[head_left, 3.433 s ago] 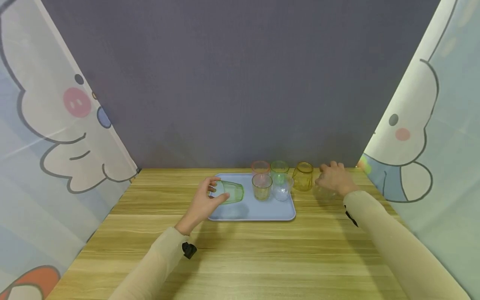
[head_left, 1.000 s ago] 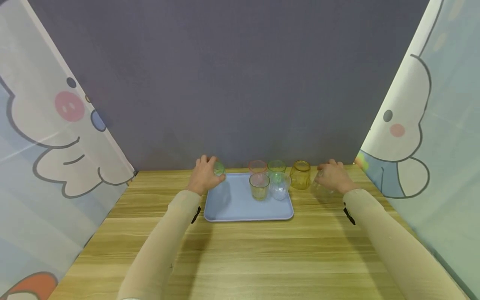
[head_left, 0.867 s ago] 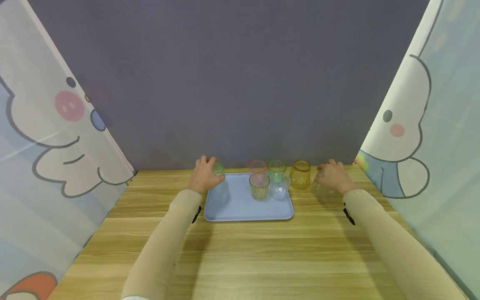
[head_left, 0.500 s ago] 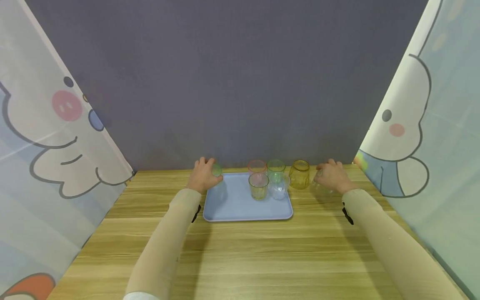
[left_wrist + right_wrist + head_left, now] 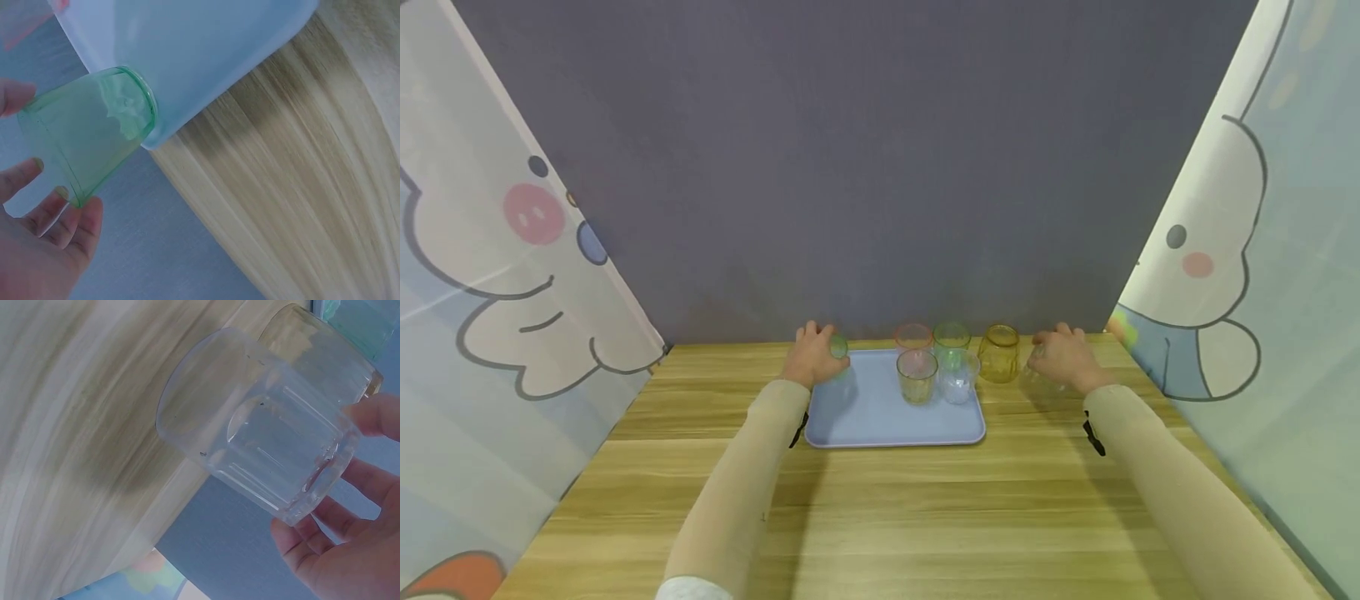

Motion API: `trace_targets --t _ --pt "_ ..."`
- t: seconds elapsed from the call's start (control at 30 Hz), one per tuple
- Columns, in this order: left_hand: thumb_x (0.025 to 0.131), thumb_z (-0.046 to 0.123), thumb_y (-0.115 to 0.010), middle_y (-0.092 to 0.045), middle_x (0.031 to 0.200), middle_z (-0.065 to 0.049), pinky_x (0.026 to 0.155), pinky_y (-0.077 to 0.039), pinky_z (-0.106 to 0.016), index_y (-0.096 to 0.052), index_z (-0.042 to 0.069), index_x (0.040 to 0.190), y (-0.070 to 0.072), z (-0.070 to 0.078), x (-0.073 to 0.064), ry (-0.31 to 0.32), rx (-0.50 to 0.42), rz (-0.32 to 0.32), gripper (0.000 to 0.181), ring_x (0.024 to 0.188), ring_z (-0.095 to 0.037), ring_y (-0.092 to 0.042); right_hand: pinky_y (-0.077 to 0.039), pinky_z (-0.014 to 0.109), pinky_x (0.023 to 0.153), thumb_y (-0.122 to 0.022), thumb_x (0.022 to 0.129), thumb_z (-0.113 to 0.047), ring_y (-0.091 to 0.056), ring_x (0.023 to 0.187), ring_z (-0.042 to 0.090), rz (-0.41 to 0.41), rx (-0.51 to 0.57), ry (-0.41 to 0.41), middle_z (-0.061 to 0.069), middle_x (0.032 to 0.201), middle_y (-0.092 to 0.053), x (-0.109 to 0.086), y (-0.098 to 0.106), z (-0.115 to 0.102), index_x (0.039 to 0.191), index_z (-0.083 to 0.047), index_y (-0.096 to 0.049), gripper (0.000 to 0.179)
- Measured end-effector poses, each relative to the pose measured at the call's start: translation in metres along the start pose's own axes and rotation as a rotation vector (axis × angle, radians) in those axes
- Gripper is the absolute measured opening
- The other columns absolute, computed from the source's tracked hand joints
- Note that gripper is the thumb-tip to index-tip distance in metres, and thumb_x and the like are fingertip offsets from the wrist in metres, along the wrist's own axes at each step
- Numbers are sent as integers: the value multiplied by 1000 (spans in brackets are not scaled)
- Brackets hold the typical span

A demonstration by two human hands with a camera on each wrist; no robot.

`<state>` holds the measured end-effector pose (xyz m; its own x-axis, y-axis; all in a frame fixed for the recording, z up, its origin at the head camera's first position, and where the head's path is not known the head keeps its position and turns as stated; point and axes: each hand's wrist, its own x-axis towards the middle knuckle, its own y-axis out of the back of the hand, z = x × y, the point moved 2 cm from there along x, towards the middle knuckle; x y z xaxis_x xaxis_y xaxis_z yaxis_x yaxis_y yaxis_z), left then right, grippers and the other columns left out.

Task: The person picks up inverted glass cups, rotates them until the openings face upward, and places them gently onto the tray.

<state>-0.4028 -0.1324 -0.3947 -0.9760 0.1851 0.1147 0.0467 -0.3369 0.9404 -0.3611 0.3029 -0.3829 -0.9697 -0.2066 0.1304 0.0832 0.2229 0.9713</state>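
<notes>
My left hand grips a green plastic cup by its wide rim, thumb on one side and fingers on the other. The cup stands upright, its narrow base at the back left corner of the pale blue tray. Off to the right, my right hand holds a clear cup by its base, mouth down over the wooden table. Beside that cup, an amber cup stands upside down, just right of the tray. In the head view, my left fingers partly hide the green cup.
At the tray's right end several cups stand mouth up: a pink one, a second green one, a yellowish one and a clear one. A dark grey panel rises behind the table; printed curtains flank both sides.
My left hand has carried the green cup, lying sideways over the tray earlier, back and left and turned it upright at the tray's corner. The right hand stays where it was with the clear cup.
</notes>
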Motion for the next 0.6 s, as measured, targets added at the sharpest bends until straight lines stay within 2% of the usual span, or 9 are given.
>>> trace_targets --t 0.23,0.6 --pt "93 40 -62 -45 138 -25 91 -48 -56 -47 5 150 -4 3 5 -14 82 -14 68 121 -42 -44 -32 59 93 -57 91 -24 -44 114 45 8 19 -13 30 124 -58 0 -3 2 129 9 -62 50" --pt "98 36 -55 -42 143 -26 102 -42 -57 -46 4 150 -9 3 4 -9 103 -30 62 129 -45 -40 -31 59 94 -57 92 -22 -43 115 46 10 25 -20 30 125 -58 -3 -4 -2 129 9 -61 49"
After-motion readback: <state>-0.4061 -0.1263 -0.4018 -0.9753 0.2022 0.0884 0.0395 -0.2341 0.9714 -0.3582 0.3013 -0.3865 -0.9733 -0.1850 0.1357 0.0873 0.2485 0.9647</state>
